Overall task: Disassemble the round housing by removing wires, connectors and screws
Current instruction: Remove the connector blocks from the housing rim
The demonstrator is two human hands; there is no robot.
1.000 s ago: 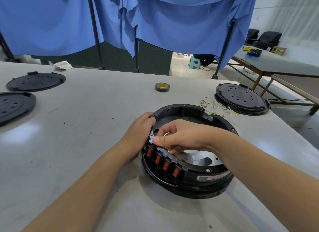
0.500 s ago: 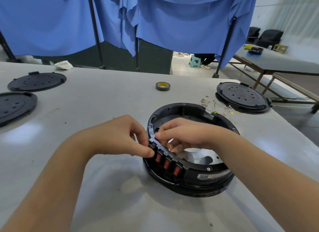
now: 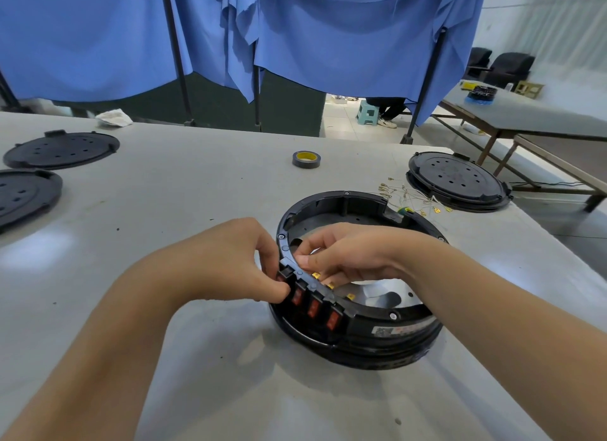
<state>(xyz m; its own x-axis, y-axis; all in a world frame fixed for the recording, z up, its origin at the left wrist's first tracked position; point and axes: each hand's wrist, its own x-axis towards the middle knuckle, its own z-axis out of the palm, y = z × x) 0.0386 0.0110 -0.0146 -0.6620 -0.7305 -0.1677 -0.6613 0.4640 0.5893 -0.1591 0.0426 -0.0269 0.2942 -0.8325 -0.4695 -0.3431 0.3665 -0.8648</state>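
Round housing [image 3: 361,335] sits flat on the grey table [image 3: 164,243], centre-right in head view, open side up. A row of red rocker switches [image 3: 313,307] sits in the near-left wall.

We've got both hands at that switch row. Left hand [image 3: 230,263] is outside the wall, fingers curled, thumb and fingertips pinching/pressing the leftmost switch from the front. Right hand [image 3: 348,256] reaches inside the rim, fingers curled down behind the same switch, near the brass terminals [image 3: 316,275]. Can't tell whether it's holding a connector or just pushing on the switch body, since the fingertips are hidden.

Handling, our read:
- Housing looks like rigid black plastic w/ a metal plate inside. Prob moderately heavy, and it sits stable w/o clamping. We'd grip by the rim or outer wall if it needs turning.
- Switches are likely snap-fit, so squeeze the side tabs from inside and push out thru the front. Tabs are brittle, so no levering.
- Terminals are small and thin and bend easily. Pull spade connectors by the metal sleeve, not the wire.
- Loose wires [image 3: 414,194] w/ brass ends already lie on the table behind the housing, beside a black cover disc [image 3: 456,181]. They're light and floppy and tangle easily.

Rim screws [image 3: 393,315] are visible and still in. Tape roll [image 3: 306,159] is further back, well clear.
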